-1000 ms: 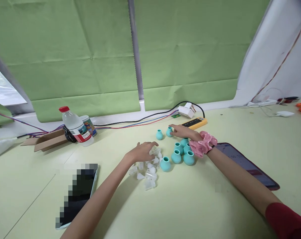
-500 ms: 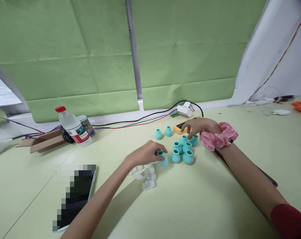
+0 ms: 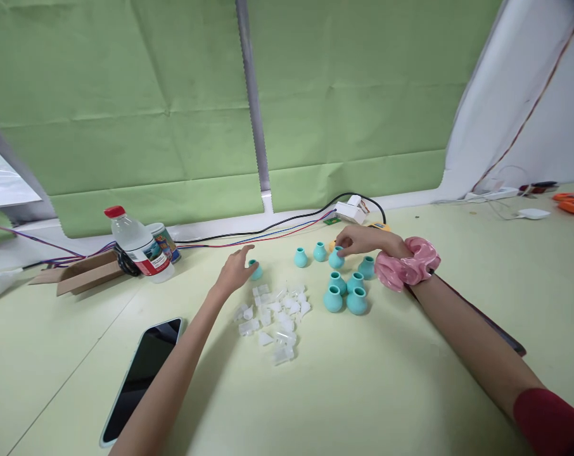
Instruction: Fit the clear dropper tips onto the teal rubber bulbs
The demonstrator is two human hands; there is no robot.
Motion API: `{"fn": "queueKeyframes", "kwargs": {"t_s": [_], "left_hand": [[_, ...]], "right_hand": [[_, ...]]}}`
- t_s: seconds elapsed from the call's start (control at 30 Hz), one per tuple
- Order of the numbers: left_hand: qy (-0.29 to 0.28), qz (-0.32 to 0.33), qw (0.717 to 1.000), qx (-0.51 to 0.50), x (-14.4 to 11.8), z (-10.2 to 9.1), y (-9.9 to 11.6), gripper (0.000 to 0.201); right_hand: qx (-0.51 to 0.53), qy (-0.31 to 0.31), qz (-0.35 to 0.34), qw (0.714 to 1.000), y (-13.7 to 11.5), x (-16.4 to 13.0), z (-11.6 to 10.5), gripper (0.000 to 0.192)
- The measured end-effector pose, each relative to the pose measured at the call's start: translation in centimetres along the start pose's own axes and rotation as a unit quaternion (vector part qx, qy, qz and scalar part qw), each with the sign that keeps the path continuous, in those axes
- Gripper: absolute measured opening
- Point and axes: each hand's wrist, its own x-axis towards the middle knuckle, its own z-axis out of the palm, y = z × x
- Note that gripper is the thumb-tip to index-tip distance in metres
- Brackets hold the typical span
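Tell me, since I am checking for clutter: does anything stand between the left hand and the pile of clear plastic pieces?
Nothing visible does. The left hand rests on one teal vase, and bare table separates it from the clear pieces just below and to its right.

Left hand [image 3: 234,273]: now up and left of the clear plastic pieces [image 3: 272,316], off the pile it rested on a second ago; fingers on a teal cap [image 3: 255,271] set apart at the left end of the far row, where none stood before.
Right hand [image 3: 363,240]: back from the near cluster, fingertips on a teal cap [image 3: 336,259] now third in the far row.
Near cluster [image 3: 346,292]: four caps, formerly more.
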Motion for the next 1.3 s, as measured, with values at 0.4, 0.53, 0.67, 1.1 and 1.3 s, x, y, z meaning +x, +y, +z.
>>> {"fn": "queueKeyframes", "kwargs": {"t_s": [0.4, 0.53, 0.67, 1.1, 1.3], "left_hand": [[-0.113, 0.201, 0.963, -0.140, -5.5, 3.2, 13.1, 0.069], [-0.077, 0.188, 0.972, -0.115, -4.4, 5.0, 14.0, 0.058], [-0.073, 0.174, 0.981, -0.048, -3.2, 6.2, 14.6, 0.033], [0.040, 0.140, 0.983, -0.111, -0.5, 3.5, 12.4, 0.016], [0.074, 0.023, 0.996, 0.045, 4.5, -0.1, 7.1, 0.024]], "right_hand": [[-0.015, -0.049, 0.027, 0.998, 0.2, -0.3, 0.1, 0.064], [-0.009, -0.068, 0.116, 0.991, 2.3, -1.4, -0.6, 0.065], [0.015, -0.116, 0.129, 0.985, 3.8, -1.1, 0.0, 0.044], [0.034, -0.066, 0.119, 0.990, 0.4, 0.4, 1.4, 0.045], [0.020, -0.056, 0.123, 0.991, -1.4, -2.5, -1.7, 0.052]]}}
